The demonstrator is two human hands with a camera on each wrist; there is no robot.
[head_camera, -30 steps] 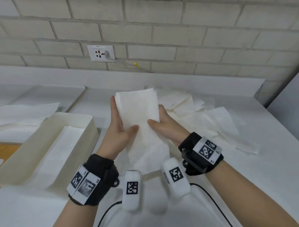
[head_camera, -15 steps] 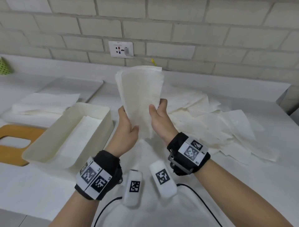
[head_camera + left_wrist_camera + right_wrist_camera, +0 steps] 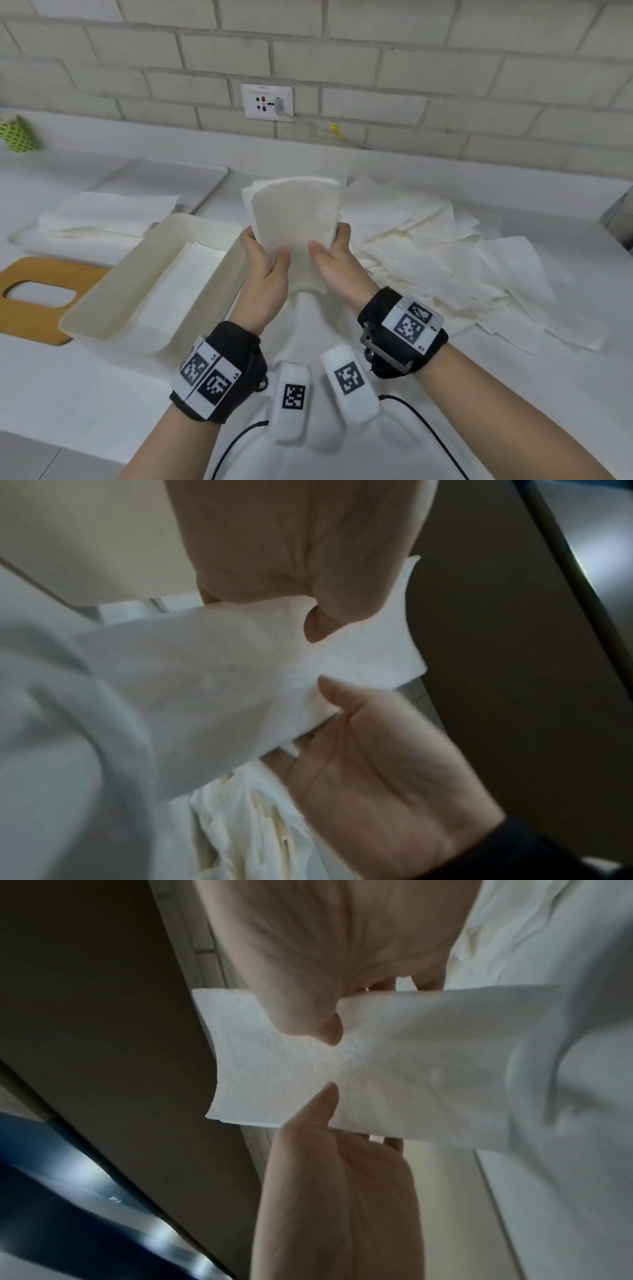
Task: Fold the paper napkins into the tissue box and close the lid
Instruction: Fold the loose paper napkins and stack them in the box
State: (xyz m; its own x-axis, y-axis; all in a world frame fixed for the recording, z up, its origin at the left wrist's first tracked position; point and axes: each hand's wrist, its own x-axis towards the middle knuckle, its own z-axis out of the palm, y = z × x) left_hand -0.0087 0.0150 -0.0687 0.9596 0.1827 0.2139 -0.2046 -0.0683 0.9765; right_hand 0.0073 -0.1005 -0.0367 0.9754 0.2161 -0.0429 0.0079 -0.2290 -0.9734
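Note:
A folded white paper napkin [image 3: 294, 219] stands upright between my hands, just right of the open cream tissue box [image 3: 113, 337]. My left hand [image 3: 265, 263] pinches its left edge, thumb on the near face. My right hand [image 3: 327, 262] pinches the right edge the same way. The left wrist view shows the napkin [image 3: 359, 656] between both thumbs, and so does the right wrist view, where the napkin [image 3: 274, 1069] looks embossed. Flat napkins [image 3: 181, 284] lie inside the box. The wooden lid [image 3: 51, 270] with an oval opening lies flat left of the box.
A loose pile of unfolded napkins [image 3: 445, 260] spreads over the white counter to the right. A white tray [image 3: 191, 174] with more napkins sits behind the box. A green object [image 3: 17, 133] stands far left. A brick wall with an outlet [image 3: 267, 101] closes the back.
One second ago the napkin hung long below my hands. It has been doubled over and now stands short above my thumbs. Both hands kept hold of it.

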